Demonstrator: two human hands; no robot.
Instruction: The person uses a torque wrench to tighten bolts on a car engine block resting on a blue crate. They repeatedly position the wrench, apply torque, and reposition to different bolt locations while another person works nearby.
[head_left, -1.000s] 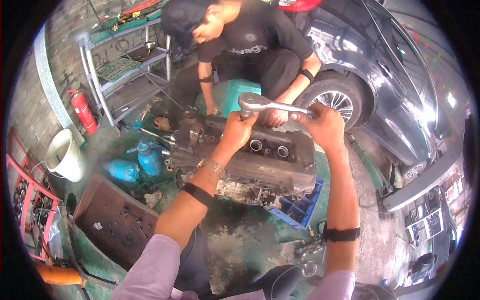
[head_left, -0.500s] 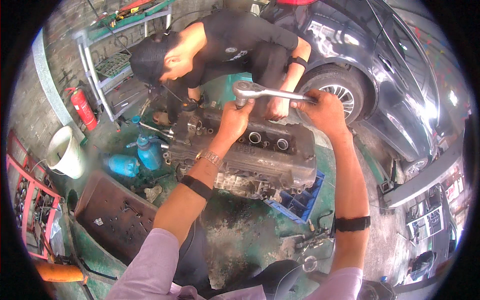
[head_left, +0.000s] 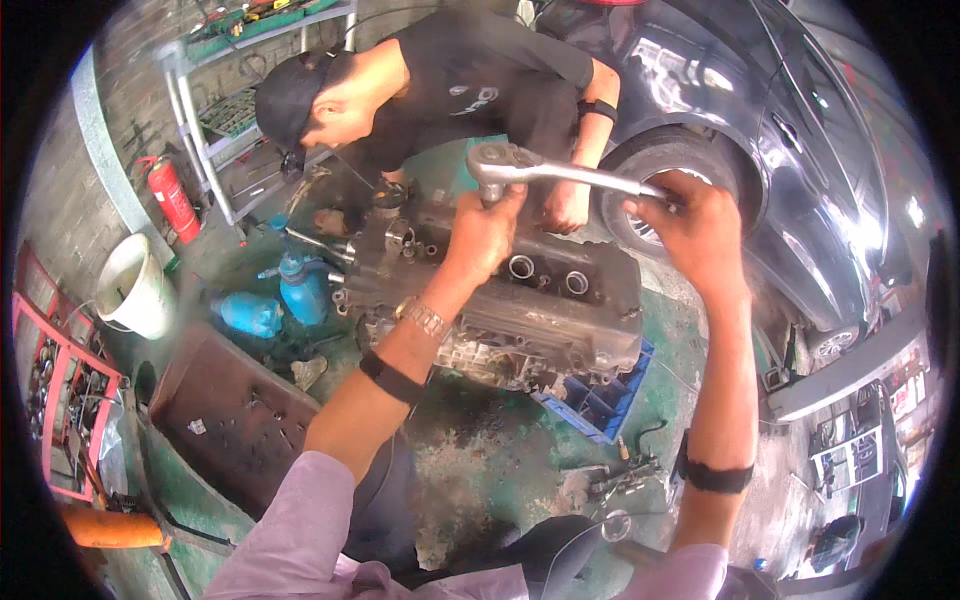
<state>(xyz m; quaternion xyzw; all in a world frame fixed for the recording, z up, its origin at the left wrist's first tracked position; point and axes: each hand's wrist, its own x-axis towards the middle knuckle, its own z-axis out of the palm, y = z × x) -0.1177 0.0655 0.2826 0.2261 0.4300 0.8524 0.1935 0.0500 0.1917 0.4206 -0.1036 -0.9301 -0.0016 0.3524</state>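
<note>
I see a ratchet wrench (head_left: 560,172) of bright polished metal; engine block (head_left: 530,300) dull, grimy cast metal; near crate (head_left: 600,400) blue plastic; far car (head_left: 790,130) glossy dark paint; floor (head_left: 500,460) rough, stained.

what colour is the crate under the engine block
Blue. The crate shows best in the head view, sticking out beneath the engine block at its lower right.

Across from me a person in black (head_left: 470,85) crouches | red fire extinguisher (head_left: 172,197) by my shelf rack (head_left: 215,110) | white bucket (head_left: 135,287) | blue jugs (head_left: 275,300) | dark car (head_left: 760,130) | blue crate (head_left: 600,405)
</note>
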